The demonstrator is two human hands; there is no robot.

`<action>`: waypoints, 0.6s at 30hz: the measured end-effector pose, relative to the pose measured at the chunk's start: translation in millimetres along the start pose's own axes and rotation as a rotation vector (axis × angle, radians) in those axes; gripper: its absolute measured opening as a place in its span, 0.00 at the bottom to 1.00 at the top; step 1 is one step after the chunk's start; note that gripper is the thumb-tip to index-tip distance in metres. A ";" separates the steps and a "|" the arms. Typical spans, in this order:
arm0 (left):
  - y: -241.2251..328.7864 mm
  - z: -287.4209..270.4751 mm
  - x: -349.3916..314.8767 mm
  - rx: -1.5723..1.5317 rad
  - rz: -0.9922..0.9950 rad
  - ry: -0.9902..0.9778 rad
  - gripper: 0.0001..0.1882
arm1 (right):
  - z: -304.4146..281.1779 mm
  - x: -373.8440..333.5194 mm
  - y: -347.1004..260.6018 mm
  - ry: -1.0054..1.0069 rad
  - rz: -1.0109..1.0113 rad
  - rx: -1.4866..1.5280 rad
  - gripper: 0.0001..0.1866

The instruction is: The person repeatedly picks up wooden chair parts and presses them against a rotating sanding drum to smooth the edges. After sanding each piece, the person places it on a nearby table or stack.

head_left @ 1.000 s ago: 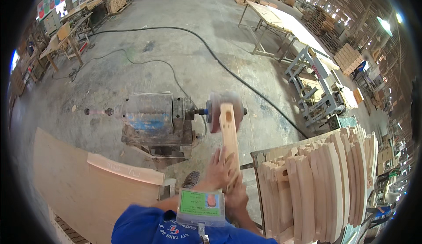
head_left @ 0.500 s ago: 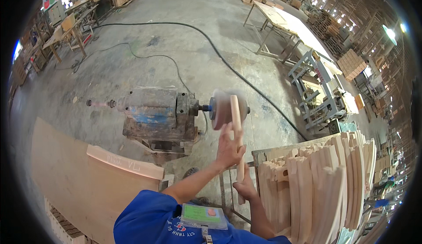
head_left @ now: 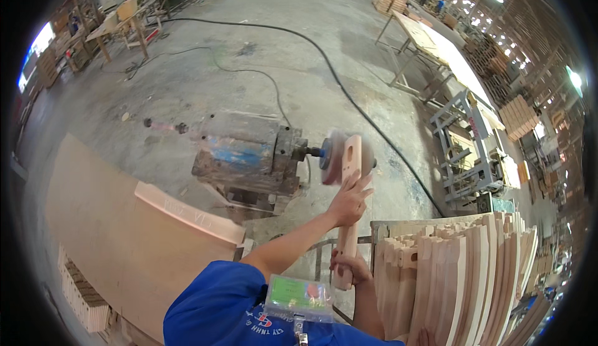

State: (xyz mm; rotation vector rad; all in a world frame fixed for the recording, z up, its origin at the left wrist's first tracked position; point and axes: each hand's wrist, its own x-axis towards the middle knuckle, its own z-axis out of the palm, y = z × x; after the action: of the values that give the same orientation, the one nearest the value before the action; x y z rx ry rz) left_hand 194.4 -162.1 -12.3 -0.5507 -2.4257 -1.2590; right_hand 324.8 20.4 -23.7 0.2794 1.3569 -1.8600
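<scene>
I hold a long, pale wooden piece [head_left: 346,240] with an oblong slot near its far end. My left hand [head_left: 349,204] grips it around the middle, fingers stretched across the wood. Closer to me, my right hand [head_left: 352,266] is wrapped around the near end. The far end lies against or just in front of a blurred, spinning sanding wheel [head_left: 334,156] and partly hides it; exact contact cannot be seen. The wheel sits on the right shaft of a worn grey and blue motor [head_left: 240,150].
Many similar wooden pieces [head_left: 439,271] stand packed on a cart at my right. To the left, a brown board [head_left: 106,221] carries a curved wooden part [head_left: 187,212]. A black cable [head_left: 339,75] crosses the floor beyond the motor. A grey metal frame [head_left: 464,146] stands farther right.
The wooden piece has turned from its narrow edge to its broad, slotted face. My left hand's fingers now spread more across it. The whole view has shifted, moving the scene rightward.
</scene>
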 end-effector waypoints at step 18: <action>114.7 -285.5 -297.0 0.542 -0.284 -0.396 0.40 | 144.8 -14.4 -1.6 -0.763 0.292 -0.133 0.45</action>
State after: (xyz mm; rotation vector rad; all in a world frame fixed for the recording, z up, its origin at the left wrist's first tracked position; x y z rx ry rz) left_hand 543.4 -390.9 81.3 -0.3232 -3.0993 -0.5542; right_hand 371.7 -99.6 43.9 -0.2726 0.8424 -1.4001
